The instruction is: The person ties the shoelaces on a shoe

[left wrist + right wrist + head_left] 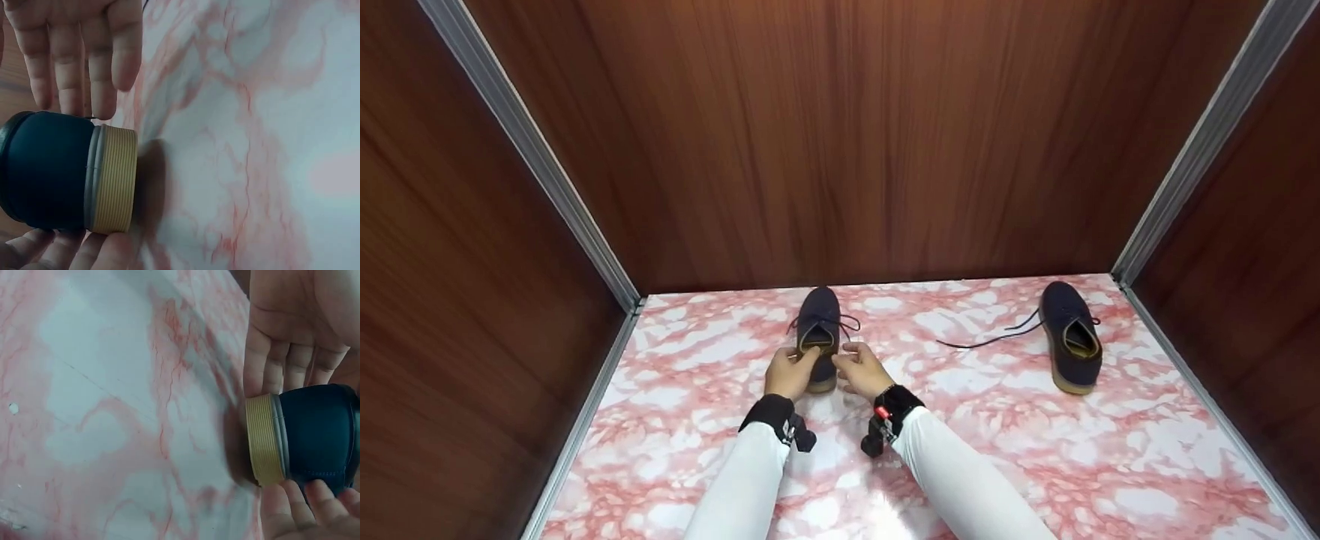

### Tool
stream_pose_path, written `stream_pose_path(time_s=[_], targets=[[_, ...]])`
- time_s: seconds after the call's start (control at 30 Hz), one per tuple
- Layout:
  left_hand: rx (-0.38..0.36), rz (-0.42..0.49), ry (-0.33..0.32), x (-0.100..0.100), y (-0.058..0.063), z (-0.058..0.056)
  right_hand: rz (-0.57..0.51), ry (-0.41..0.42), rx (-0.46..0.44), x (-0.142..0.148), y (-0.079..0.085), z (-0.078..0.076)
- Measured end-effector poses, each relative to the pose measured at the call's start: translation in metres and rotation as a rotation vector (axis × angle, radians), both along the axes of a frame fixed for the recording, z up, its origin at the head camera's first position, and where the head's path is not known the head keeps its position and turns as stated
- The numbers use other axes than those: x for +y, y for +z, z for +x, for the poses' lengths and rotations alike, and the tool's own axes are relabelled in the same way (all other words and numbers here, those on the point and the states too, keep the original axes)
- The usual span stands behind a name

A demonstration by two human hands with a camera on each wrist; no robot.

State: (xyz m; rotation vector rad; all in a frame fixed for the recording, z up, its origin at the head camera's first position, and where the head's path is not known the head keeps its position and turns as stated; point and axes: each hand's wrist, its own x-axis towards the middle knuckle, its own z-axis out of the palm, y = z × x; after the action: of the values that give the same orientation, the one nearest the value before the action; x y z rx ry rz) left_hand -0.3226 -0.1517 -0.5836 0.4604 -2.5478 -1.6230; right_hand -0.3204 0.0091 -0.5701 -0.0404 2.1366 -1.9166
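A dark blue lace-up shoe (819,307) with a tan sole stands near the back wall, toe pointing away, laces in a bow. My left hand (793,373) holds its left side near the heel, thumb at the collar and fingers along the outside. On the opposite side my right hand (866,373) holds the shoe, its thumb close to the collar edge. Both wrist views show the heel (50,169) between the two hands, with fingertips (278,500) against the upper and sole. The thumb tips are hidden in the wrist views.
A matching shoe (1072,337) stands at the right, its long loose lace (990,341) trailing left over the pink-and-white marbled floor (960,420). Brown wood-grain panels (870,150) rise at the back and both sides, joined by grey metal strips (547,172).
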Motion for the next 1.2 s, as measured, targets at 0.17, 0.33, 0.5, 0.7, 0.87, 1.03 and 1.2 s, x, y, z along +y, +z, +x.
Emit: stream_pose_path(time_s=[0.17,0.33,0.5,0.7,0.87,1.03,1.2], targets=[[0.031,0.011,0.003,0.003,-0.006,-0.004,-0.059,0.023,-0.061,-0.002,-0.003,0.002],[0.059,-0.011,-0.010,0.011,-0.010,-0.007,-0.094,0.058,-0.069,0.002,-0.009,0.001],[0.070,-0.024,0.001,0.017,-0.010,-0.009,-0.094,0.091,-0.043,0.008,-0.012,0.001],[0.061,-0.045,-0.018,0.014,-0.010,-0.008,-0.107,0.137,-0.071,0.018,-0.013,0.004],[0.060,-0.004,-0.034,0.007,-0.008,-0.003,-0.069,0.141,-0.076,0.030,-0.012,0.006],[0.070,0.026,-0.063,0.004,-0.004,0.005,-0.048,0.134,-0.075,0.046,-0.012,0.007],[0.084,0.015,-0.083,0.005,0.002,0.015,-0.049,0.124,-0.080,0.067,-0.011,0.009]])
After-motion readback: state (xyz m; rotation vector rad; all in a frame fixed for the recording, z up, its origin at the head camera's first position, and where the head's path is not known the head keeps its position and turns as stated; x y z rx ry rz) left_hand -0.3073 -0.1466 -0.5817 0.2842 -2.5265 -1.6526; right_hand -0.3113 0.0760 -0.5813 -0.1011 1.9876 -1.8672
